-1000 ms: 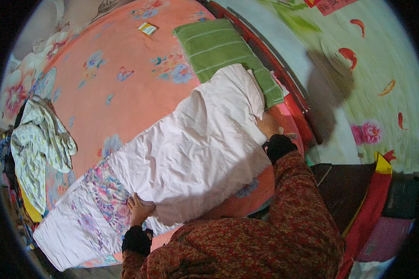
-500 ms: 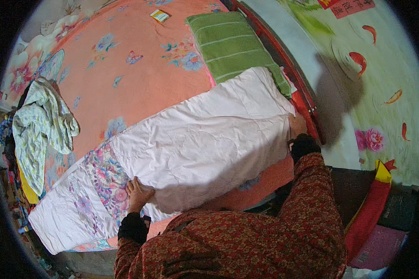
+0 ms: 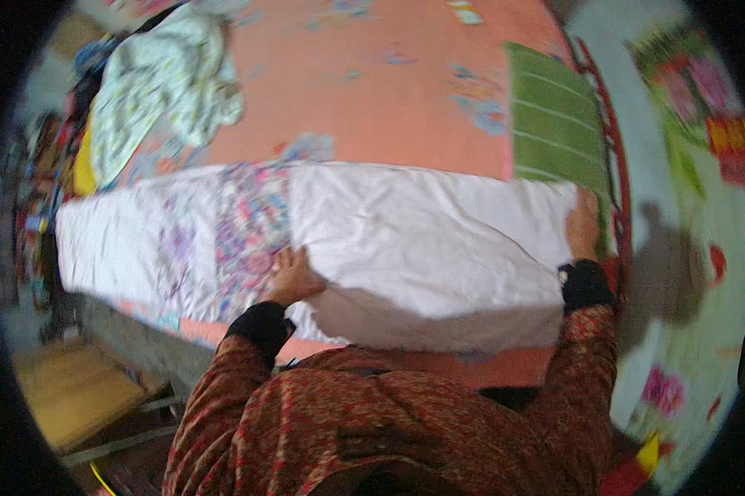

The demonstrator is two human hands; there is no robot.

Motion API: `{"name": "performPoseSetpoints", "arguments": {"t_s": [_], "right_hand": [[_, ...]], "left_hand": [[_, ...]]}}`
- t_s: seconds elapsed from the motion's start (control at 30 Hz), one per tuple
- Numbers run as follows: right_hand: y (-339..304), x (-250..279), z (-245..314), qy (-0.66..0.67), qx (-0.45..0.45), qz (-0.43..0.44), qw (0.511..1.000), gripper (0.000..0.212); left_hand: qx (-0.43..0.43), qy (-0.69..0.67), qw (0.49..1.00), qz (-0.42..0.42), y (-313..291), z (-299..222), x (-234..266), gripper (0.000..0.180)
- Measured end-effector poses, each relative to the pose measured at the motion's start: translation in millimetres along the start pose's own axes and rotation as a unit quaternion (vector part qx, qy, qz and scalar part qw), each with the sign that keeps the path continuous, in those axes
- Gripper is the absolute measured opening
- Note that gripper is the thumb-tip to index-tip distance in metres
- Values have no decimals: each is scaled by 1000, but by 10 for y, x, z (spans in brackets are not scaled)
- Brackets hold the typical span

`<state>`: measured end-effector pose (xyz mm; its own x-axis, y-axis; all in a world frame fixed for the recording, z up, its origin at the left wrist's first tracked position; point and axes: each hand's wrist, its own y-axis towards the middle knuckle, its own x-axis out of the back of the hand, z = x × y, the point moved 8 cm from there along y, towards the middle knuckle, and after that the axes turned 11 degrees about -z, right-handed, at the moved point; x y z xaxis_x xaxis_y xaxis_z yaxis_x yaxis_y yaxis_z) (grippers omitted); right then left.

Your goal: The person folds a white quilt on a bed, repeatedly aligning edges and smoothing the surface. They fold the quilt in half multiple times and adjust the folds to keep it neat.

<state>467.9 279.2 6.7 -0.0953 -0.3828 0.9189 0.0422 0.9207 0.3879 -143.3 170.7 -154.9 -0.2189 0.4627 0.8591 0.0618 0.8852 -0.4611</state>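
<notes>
A long folded white quilt (image 3: 422, 240) with a floral purple-pink band lies across the near side of a bed. My left hand (image 3: 296, 277) rests flat on it where the band meets the plain white part, fingers spread. At the quilt's right end, my right hand (image 3: 583, 225) touches the edge near the far corner. Its fingers are blurred, so whether they grip the fabric is unclear. Just beyond that hand is a green striped pillow (image 3: 554, 116).
An orange floral sheet (image 3: 372, 107) covers the bed. A crumpled pale patterned cloth (image 3: 162, 91) lies at the far left. Along the right runs a red bed rail (image 3: 616, 157) beside a painted wall. A wooden stool-like surface (image 3: 79, 388) stands at the lower left.
My view has turned, so the quilt now lies nearly level across it. My right hand has moved along the quilt's end toward the far corner. My left hand stays on the quilt.
</notes>
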Motion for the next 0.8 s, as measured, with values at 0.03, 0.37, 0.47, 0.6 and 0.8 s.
{"name": "performPoseSetpoints", "arguments": {"t_s": [0.03,0.37,0.47,0.6,0.8], "right_hand": [[41,-124,17,0,-10,54,999,56],[-116,-480,-544,-122,-104,141,977,29],[-58,-371,-643,-110,-140,90,980,28],[-10,-196,-45,-20,-40,-34,998,41],[-993,-206,1823,208,11,105,973,65]], "left_hand": [[58,-16,998,-10,-17,64,29,109],[76,-8,997,-14,-102,-10,175,104],[75,4,997,-19,-90,-9,169,104],[89,31,996,-5,-69,8,129,110],[87,4,996,-14,-67,19,126,109]]}}
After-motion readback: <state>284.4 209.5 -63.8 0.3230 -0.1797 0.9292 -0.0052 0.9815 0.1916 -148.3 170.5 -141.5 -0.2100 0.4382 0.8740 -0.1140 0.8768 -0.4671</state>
